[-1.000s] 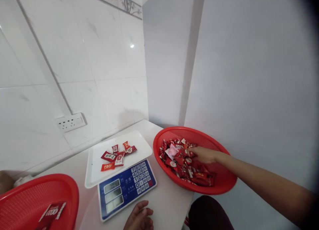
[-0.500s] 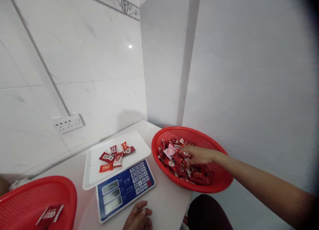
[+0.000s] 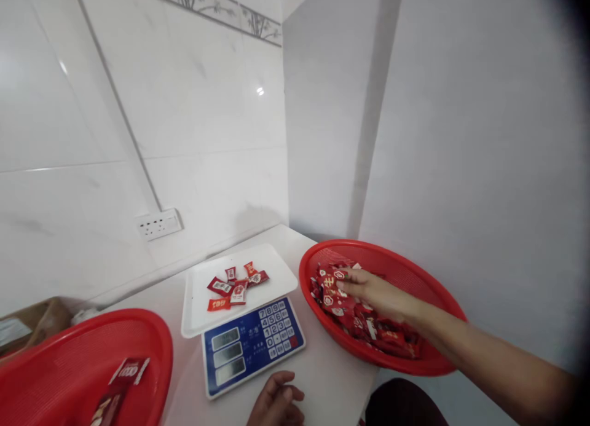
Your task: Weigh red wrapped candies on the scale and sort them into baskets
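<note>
Nearest, the left hand [image 3: 276, 404] rests on the white table [image 3: 322, 370] with its fingers loosely curled and nothing in them. To its left a red mesh basket [image 3: 69, 352] holds one long red packet [image 3: 122, 383]. Just beyond the left hand sits a digital scale [image 3: 253, 346] with a blue keypad panel, and its white tray [image 3: 198, 309] carries a small cluster of red wrapped candies [image 3: 233, 286]. Right of the scale, a second red basket [image 3: 415, 278] holds a heap of candy packets [image 3: 350, 312]. The right hand [image 3: 369, 291] lies palm-down on that heap, fingers spread among the wrappers; whether it has pinched one cannot be told. Farther back, a white socket strip [image 3: 159, 223] is fixed to the tiled wall.
</note>
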Demonstrator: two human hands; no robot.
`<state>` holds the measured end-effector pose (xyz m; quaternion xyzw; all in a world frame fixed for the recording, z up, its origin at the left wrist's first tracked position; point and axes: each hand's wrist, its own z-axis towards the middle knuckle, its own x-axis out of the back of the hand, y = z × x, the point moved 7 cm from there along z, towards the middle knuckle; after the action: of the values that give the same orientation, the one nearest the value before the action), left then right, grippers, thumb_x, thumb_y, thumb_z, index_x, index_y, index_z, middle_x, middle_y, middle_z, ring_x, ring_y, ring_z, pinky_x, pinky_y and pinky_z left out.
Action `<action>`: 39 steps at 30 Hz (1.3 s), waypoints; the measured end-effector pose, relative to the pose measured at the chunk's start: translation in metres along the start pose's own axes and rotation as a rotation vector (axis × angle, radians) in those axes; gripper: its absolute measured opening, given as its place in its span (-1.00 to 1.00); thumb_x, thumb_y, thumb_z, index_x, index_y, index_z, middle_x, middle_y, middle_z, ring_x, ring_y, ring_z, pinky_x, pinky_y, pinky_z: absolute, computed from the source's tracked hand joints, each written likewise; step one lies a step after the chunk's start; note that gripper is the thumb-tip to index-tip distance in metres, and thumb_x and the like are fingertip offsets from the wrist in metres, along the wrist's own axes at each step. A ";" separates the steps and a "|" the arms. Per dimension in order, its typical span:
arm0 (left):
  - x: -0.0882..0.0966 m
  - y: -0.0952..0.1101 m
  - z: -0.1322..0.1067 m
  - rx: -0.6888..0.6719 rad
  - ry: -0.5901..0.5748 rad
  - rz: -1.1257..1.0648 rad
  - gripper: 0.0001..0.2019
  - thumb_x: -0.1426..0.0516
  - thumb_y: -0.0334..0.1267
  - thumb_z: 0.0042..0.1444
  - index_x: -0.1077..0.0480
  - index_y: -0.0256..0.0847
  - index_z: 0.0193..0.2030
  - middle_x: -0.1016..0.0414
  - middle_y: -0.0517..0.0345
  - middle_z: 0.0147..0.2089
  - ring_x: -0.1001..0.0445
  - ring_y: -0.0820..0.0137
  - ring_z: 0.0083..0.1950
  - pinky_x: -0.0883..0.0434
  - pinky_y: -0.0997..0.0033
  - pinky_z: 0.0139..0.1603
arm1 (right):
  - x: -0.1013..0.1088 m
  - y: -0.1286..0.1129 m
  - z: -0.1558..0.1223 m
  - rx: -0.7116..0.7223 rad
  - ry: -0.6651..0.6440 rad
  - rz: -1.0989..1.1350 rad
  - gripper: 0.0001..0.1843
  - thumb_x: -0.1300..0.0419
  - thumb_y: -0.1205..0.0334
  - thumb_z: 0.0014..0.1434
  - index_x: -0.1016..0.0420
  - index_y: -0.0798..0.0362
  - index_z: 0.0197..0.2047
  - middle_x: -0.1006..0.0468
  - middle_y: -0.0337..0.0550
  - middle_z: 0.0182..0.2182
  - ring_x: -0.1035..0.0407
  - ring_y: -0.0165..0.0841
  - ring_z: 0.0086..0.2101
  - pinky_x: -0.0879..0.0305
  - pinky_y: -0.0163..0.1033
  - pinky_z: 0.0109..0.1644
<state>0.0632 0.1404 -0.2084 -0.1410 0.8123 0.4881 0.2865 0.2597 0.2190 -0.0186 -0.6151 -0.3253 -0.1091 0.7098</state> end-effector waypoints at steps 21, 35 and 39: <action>-0.011 0.028 -0.019 -0.429 0.005 0.299 -0.46 -0.25 0.13 -0.29 -0.31 -0.30 -0.31 -0.32 0.24 -0.55 -0.19 0.60 -0.64 -0.13 0.59 -0.65 | -0.157 -0.006 -0.011 0.064 -0.060 0.199 -0.56 0.02 -0.13 0.08 -0.33 0.05 -0.57 -0.37 -0.23 -0.61 -0.26 -0.36 -0.54 -0.22 -0.29 -0.48; -0.004 0.021 -0.013 -0.291 0.019 0.313 -0.49 -0.20 0.16 -0.25 -0.23 -0.26 -0.37 -0.32 0.27 -0.60 -0.19 0.61 -0.71 -0.11 0.57 -0.68 | -0.150 -0.003 0.012 -0.047 0.105 0.537 -0.39 -0.14 -0.21 -0.09 -0.36 0.02 -0.06 -0.51 -0.10 -0.32 -0.40 -0.32 -0.47 -0.39 -0.23 -0.43; -0.010 0.018 -0.014 -0.285 0.023 0.337 -0.55 -0.22 0.12 -0.27 -0.19 -0.23 -0.48 -0.29 0.28 -0.62 -0.17 0.61 -0.70 -0.10 0.56 -0.66 | -0.176 0.043 -0.017 -0.099 0.043 0.409 -0.49 -0.05 -0.24 -0.05 -0.45 0.04 -0.30 -0.40 -0.25 -0.65 -0.31 -0.35 -0.62 -0.28 -0.29 -0.59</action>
<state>0.0576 0.1359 -0.1841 -0.0478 0.7503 0.6374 0.1689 0.1545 0.1694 -0.1592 -0.7000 -0.1726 0.0083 0.6929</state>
